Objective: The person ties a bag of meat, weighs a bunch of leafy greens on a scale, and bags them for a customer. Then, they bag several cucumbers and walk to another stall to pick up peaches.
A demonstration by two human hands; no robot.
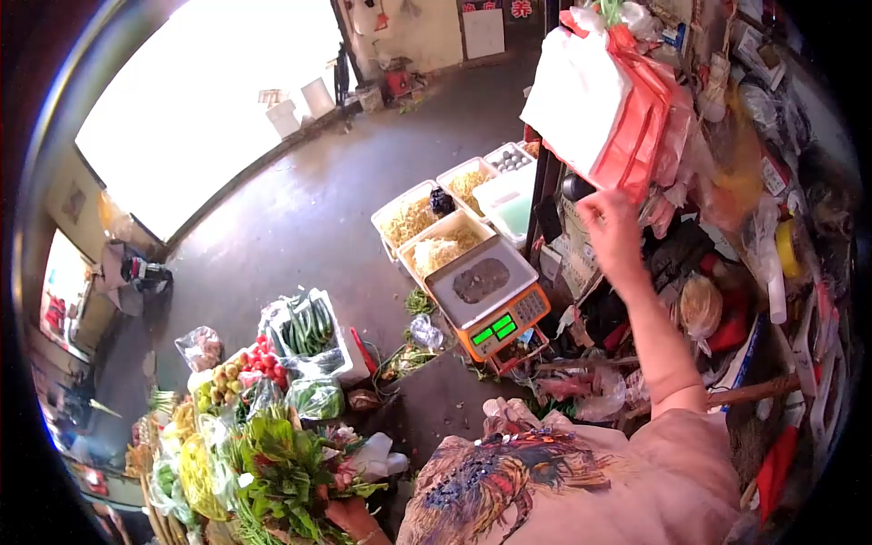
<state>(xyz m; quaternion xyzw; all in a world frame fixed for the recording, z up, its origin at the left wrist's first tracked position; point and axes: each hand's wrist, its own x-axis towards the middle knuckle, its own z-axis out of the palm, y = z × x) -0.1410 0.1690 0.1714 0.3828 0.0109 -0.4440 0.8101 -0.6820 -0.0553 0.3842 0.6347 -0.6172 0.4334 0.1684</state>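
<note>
Plastic bags (pixel 590 109), white and red, hang bunched above the right hand (pixel 610 227).

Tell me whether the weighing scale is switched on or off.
On. The scale has its display lit, with bright green digits glowing on the orange front panel. The numbers are too small to read.

Thin plastic bags (pixel 590 100), white & red, crinkly w/ slight sheen, scale (pixel 486 295) w/ dull scuffed metal pan, glossy orange plastic body, white crates (pixel 400 202) matt, prob. plastic, floor (pixel 291 227) smooth concrete, shiny in daylight, leafy greens (pixel 282 463) matt, shirt (pixel 636 490) soft printed cloth
</note>
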